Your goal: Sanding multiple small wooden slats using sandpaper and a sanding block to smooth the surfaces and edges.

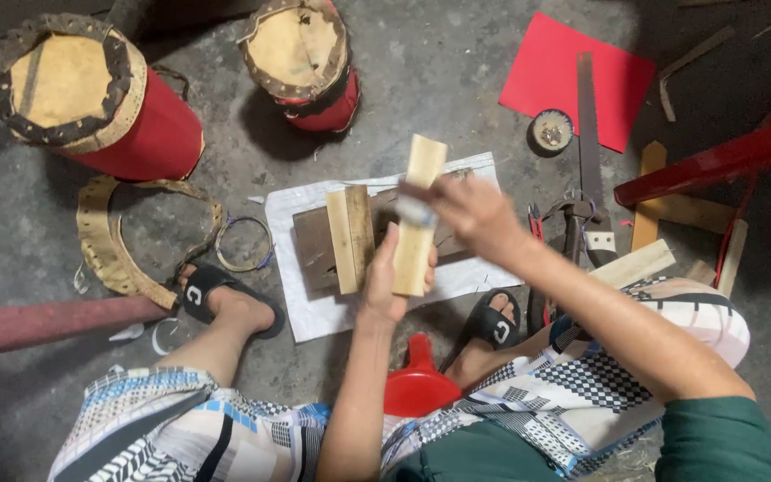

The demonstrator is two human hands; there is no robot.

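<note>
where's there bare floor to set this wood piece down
Bare floor lies between the big red drum, the small drum and the white sheet, and between the small drum and red paper. It is crowded right of the right hand: saw, pliers, wood scraps. Left hand holds the wood piece.

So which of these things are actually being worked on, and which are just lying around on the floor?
In hand:
- pale wooden block, held upright by the left hand
- right hand, blurred, at the block's middle
- second wooden block on the dark board just beside them

Lying about:
- two red drums
- hand saw
- red sheet
- red funnel
- leather strip
</note>
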